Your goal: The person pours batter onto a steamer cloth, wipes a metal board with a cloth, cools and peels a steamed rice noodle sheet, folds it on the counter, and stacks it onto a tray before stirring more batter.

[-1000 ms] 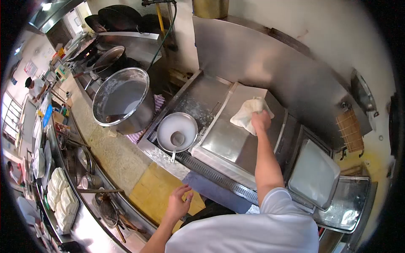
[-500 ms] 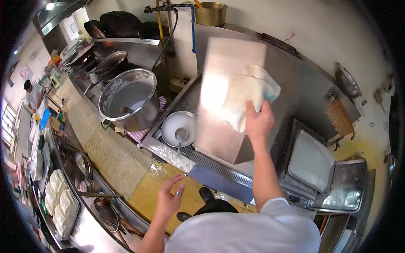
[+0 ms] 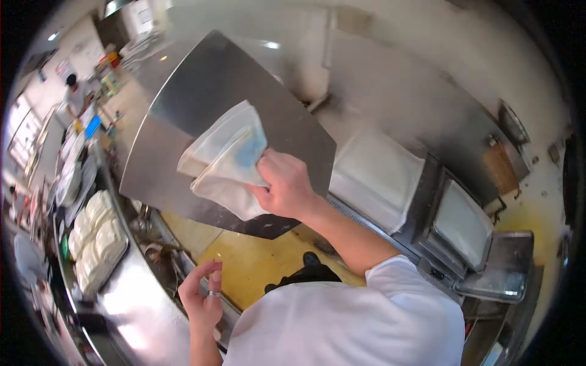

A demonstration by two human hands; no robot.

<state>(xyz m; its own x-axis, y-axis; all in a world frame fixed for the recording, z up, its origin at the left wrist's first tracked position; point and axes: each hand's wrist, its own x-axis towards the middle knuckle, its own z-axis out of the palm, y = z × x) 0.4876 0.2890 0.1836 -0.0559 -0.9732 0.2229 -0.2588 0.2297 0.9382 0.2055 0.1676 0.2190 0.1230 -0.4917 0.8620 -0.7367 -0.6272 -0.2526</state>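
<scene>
My right hand point(image 3: 284, 186) is closed on a folded white cloth point(image 3: 229, 165) with a blue patch. The cloth lies against a large sheet-metal lid point(image 3: 207, 85), which is lifted and tilted out over the aisle to the left; whatever handle it has is hidden under the cloth. Right of the lid, a square tray covered in white cloth or a pale sheet point(image 3: 378, 177) is exposed, and steam rises around it. My left hand point(image 3: 203, 299) hangs low near the counter on the left, its fingers loosely bent and apart, holding nothing.
A second white-covered tray point(image 3: 464, 222) stands to the right, beside a shallow metal pan point(image 3: 500, 268). On the left steel counter point(image 3: 137, 299) sits a tray of folded white pieces point(image 3: 97, 241). A co-worker point(image 3: 76, 97) stands far left. Steam blurs the back wall.
The lid has come up off the steamer and swung left with my right hand and the cloth. The white-covered tray and steam now show. My left hand has moved left, its fingers more bent.
</scene>
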